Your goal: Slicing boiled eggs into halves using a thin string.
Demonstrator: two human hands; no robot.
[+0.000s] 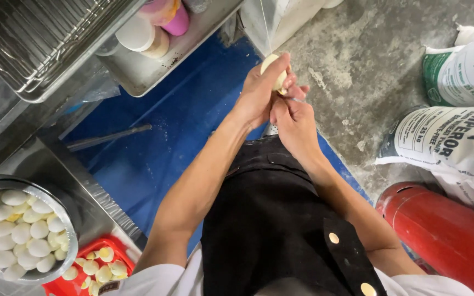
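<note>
Blue floor mat (154, 148) across the centre of the frame, bare concrete at upper right. Flour sacks (456, 115) at the right edge, red cylinder (440, 230) below them at lower right. Metal bowl (56, 208) of peeled eggs at lower left, red tray (67, 282) of halved eggs beside it. Upper centre: left hand (259, 93) closed around a peeled egg (272, 71), right hand (294, 123) just below, fingers pinched narrow on a thin thread (265, 27) running up from the egg.
</note>
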